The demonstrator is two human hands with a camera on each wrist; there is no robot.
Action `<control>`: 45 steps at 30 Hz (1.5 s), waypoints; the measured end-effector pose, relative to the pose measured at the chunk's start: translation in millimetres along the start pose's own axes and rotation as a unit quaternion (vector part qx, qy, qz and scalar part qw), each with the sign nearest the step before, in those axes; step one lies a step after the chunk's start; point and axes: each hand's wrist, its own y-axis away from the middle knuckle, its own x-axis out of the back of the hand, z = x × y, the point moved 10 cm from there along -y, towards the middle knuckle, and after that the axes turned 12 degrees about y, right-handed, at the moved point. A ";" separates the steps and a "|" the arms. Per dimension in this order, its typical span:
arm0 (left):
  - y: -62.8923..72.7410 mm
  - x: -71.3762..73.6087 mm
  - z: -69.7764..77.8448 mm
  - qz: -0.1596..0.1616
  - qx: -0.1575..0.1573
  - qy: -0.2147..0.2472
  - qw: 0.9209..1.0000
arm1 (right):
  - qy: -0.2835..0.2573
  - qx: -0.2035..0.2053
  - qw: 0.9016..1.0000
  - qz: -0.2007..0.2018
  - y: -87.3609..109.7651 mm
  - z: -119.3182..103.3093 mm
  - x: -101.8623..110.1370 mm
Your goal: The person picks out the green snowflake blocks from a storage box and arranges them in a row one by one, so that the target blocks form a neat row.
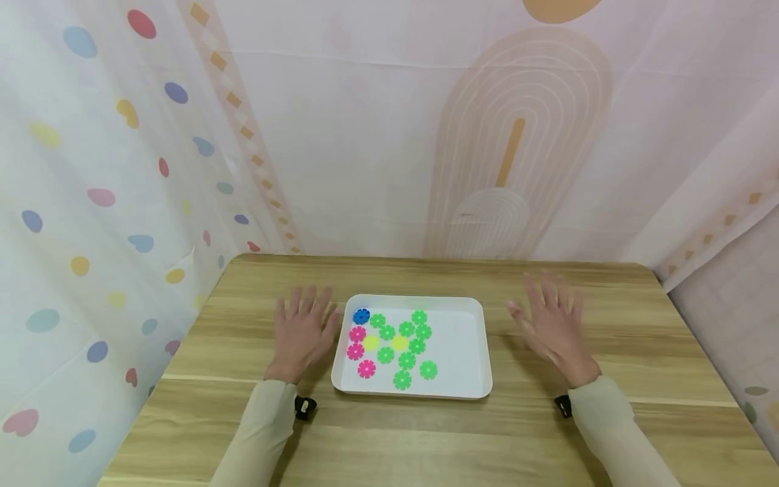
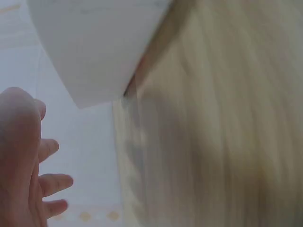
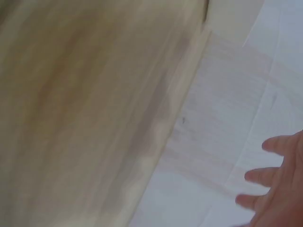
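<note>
A white rectangular tray [image 1: 462,352] lies on the wooden table between my two hands. In its left and middle part are several flat, notched plastic discs: a blue disc [image 1: 362,316], pink discs such as this one [image 1: 366,368], yellow discs like this one [image 1: 399,343], and green discs like this one [image 1: 429,370]. My left hand [image 1: 302,335] is just left of the tray, fingers spread, holding nothing. To the tray's right, farther off, my right hand [image 1: 555,331] has its fingers spread too and holds nothing. The left wrist view shows the tray's outer wall [image 2: 99,47] beside the left hand.
The wooden table [image 1: 426,439] has a light grain and rounded far corners. A patterned curtain [image 1: 365,135] hangs behind its back edge, and a dotted curtain [image 1: 122,270] hangs along the left side. Each wrist wears a black band, such as the left band [image 1: 305,408].
</note>
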 end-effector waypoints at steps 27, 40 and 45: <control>-23.7 -50.4 19.0 -0.155 0.013 0.299 0.942 | -0.302 0.114 0.931 -0.172 -14.3 -118.4 -30.0; -21.8 -63.8 15.2 -0.168 0.030 0.300 0.939 | -0.332 0.176 0.890 -0.260 4.9 -152.8 -58.2; -19.4 -66.6 12.6 -0.168 0.042 0.296 0.939 | -0.301 0.183 0.899 -0.261 8.5 -155.8 -67.5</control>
